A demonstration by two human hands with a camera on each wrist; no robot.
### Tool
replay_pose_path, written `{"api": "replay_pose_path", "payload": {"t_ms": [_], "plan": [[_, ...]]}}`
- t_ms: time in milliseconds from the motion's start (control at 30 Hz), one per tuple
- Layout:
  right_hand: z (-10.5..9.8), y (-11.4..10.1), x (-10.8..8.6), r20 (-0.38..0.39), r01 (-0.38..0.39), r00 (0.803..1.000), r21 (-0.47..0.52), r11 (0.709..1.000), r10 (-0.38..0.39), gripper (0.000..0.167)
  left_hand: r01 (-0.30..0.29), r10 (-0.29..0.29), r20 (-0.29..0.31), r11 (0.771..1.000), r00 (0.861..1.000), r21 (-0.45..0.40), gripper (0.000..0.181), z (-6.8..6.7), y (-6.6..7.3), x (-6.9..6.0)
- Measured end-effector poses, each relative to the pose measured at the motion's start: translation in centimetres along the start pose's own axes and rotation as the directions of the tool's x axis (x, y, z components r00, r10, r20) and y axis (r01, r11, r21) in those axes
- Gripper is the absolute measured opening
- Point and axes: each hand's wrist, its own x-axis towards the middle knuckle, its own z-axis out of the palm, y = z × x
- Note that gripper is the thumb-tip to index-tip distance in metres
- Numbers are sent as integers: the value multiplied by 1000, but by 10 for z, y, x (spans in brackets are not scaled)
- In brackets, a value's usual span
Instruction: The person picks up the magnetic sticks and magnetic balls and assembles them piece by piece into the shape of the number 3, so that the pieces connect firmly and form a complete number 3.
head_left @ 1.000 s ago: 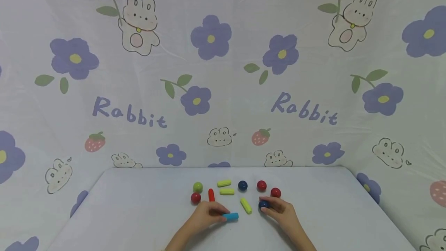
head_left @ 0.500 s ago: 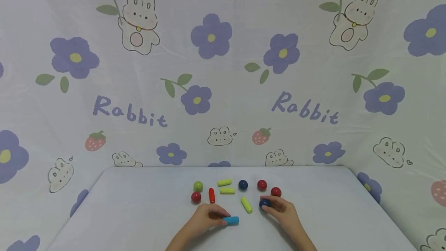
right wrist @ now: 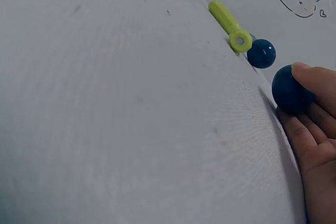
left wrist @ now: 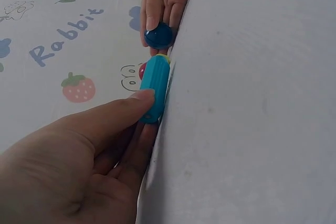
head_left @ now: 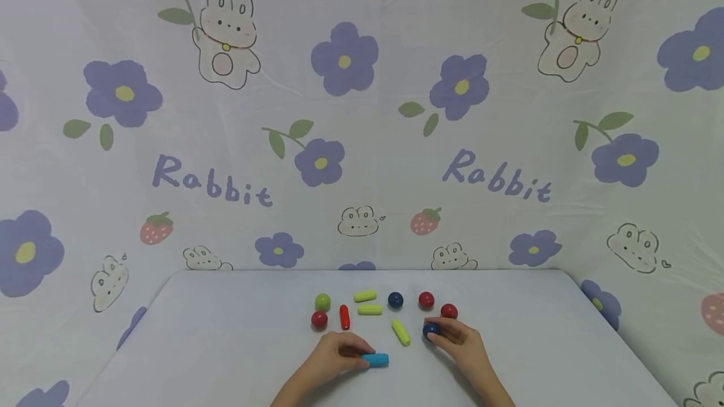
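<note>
A blue stick [head_left: 378, 360] is pinched between the thumb and fingers of my left hand [head_left: 334, 360], low over the white table. In the left wrist view the blue stick [left wrist: 156, 85] points away from the left hand [left wrist: 89, 156]. My right hand [head_left: 466, 350] holds a dark blue ball [head_left: 431, 331] by its thumb and fingers, right of a slanted yellow-green stick [head_left: 401, 333]. The right wrist view shows the held ball [right wrist: 290, 90] in the right hand [right wrist: 320, 135], with another dark blue ball [right wrist: 261, 53] beyond it.
Behind the hands on the white table [head_left: 226, 331] lie a green ball [head_left: 322, 302], a red ball [head_left: 319, 320], a red stick [head_left: 345, 317], two yellow-green sticks [head_left: 370, 309], a dark blue ball [head_left: 395, 300] and two red balls [head_left: 426, 300]. A patterned cloth hangs behind.
My left hand has moved slightly toward the table's near side with the blue stick, away from the red stick. The right hand keeps hold of its ball, nearly still.
</note>
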Motion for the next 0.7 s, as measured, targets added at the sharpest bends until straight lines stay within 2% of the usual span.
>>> {"api": "replay_pose_path", "payload": {"t_ms": [33,233,700], "plan": [[0,0,0,-1,-4,1000,4,1000,4,33,7,-7,-2,1000,1000,3,21,1,-5,2],[0,-2,-3,-11,-8,1000,20,1000,9,33,20,-20,-4,1000,1000,0,21,2,-8,3],[-1,-4,-1,-15,-8,1000,37,999,8,33,11,-11,-1,999,1000,-34,20,1,-6,2]]}}
